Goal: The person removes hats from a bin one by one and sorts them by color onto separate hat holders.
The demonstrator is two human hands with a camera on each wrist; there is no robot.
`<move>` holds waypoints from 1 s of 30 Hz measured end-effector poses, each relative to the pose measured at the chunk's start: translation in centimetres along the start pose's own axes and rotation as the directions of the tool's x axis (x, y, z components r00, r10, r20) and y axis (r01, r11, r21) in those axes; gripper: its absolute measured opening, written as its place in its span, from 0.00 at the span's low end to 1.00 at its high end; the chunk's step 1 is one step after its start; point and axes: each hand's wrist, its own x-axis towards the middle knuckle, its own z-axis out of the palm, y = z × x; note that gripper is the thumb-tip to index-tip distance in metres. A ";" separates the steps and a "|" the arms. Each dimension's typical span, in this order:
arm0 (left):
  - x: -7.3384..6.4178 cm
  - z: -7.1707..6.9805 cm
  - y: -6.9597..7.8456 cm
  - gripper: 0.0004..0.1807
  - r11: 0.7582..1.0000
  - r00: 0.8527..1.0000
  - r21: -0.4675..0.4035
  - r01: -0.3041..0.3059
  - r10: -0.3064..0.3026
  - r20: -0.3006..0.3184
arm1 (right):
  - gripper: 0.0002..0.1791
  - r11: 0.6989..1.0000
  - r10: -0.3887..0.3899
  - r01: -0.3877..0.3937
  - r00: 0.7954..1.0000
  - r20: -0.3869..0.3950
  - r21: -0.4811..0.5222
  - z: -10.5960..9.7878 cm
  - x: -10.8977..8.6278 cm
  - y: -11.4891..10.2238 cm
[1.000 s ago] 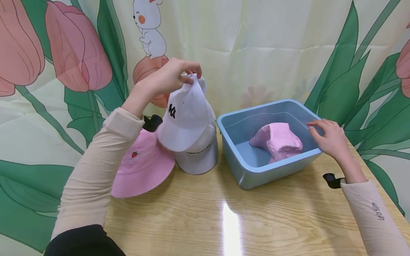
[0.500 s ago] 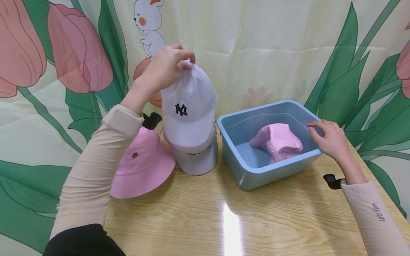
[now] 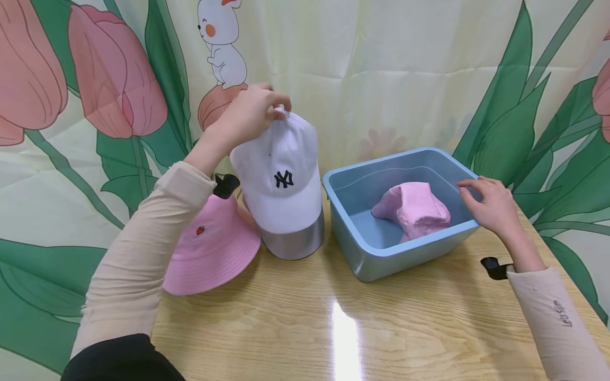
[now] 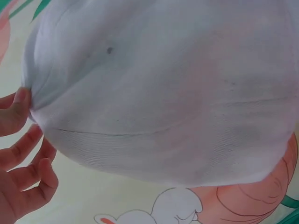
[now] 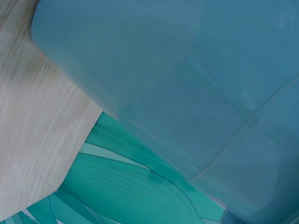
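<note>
In the head view, my left hand (image 3: 252, 114) pinches the crown of a white baseball cap (image 3: 281, 159) with a black NY logo, brim downward. Up close in the left wrist view, thumb and finger of the left hand (image 4: 23, 158) grip a fold of the white cap (image 4: 154, 93). Behind and below it stands another cap, of which a grey brim (image 3: 295, 243) shows. My right hand (image 3: 493, 206) rests over the right rim of a blue bin (image 3: 395, 254), fingers loosely bent. A crumpled pink hat (image 3: 414, 209) lies inside the bin.
A pink bucket hat (image 3: 214, 254) with a strawberry patch sits at the left, partly behind the left forearm. All stand on a wooden table (image 3: 267, 323). A floral curtain (image 3: 391, 79) hangs close behind. The bin's wall (image 5: 154, 84) fills much of the right wrist view.
The white cap in my left hand first rose and swung to face forward, then came down a little in front of the grey-brimmed cap. The right hand and bin have stayed put.
</note>
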 end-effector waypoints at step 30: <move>0.6 0.3 1.3 0.10 0.997 0.995 -0.080 -0.016 0.008 -0.099 | 0.23 1.000 0.010 -0.010 1.000 0.000 0.016 0.0 0.0 0.1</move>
